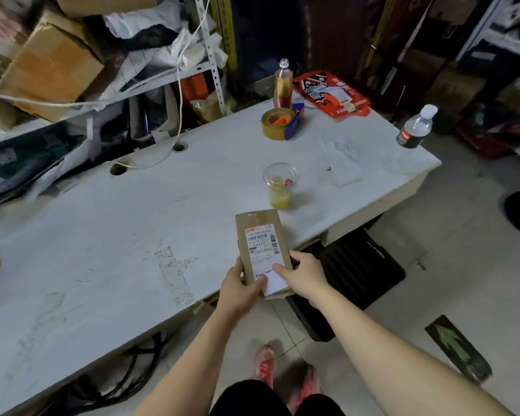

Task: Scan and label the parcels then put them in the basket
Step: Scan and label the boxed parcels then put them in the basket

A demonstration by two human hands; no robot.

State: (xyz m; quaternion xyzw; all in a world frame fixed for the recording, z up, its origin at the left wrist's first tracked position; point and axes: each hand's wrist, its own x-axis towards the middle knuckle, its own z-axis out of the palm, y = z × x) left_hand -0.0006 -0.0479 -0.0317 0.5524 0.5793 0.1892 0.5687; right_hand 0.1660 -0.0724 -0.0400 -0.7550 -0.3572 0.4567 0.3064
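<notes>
We hold a cardboard parcel [263,247] at the desk's [117,235] near edge. Our left hand [240,288] grips its lower left corner. Our right hand [305,274] pinches its lower right side.

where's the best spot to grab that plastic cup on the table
Take the cup round its clear wall just under the rim, coming in level from the right. It stands upright on the table, widens toward the top, holds yellow drink in the bottom, and the parcel lies close on its near side.
</notes>
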